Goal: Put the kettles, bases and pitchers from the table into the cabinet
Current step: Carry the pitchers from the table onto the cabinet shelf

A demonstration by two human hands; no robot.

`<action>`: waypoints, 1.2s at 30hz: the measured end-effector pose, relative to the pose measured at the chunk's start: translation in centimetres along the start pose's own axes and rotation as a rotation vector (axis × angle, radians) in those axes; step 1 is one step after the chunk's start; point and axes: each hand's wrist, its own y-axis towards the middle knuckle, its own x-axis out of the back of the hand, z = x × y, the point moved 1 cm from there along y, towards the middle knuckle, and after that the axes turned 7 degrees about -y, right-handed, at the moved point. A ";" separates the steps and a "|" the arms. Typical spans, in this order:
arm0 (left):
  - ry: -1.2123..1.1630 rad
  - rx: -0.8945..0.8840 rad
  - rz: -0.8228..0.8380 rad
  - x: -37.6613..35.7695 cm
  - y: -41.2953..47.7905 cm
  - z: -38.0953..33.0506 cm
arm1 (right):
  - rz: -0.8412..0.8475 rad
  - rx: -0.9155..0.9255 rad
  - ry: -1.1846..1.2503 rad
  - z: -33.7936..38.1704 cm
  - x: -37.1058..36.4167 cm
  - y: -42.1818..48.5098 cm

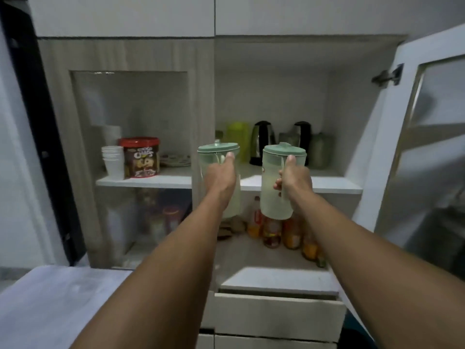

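I hold two clear pitchers with pale green lids in front of the open cabinet. My left hand (pixel 221 176) grips the handle of the left pitcher (pixel 210 159). My right hand (pixel 295 181) grips the handle of the right pitcher (pixel 271 187). Both pitchers are upright, in the air just before the front edge of the upper shelf (pixel 334 183). At the back of that shelf stand two black and steel kettles (pixel 261 141) (pixel 302 134), a lime green pitcher (pixel 237 137) and a frosted pitcher (pixel 320 149).
The right cabinet door (pixel 412 137) stands open to the right. The left compartment holds stacked white cups (pixel 113 161) and a red-lidded cereal tub (pixel 141 157). Several sauce bottles (pixel 276 231) stand on the lower shelf. A drawer (pixel 276 313) is slightly pulled out below.
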 end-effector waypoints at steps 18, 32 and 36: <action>0.115 0.039 -0.190 -17.5 27.7 8.4 | 0.156 0.055 0.007 -2.4 -11.6 32.1; 0.523 -0.045 -0.265 -18.7 46.1 12.3 | 0.256 0.051 -0.023 -2.5 -24.3 46.5; 0.548 0.024 -0.290 -19.3 47.8 12.9 | 0.250 0.081 -0.013 -2.2 -25.1 47.8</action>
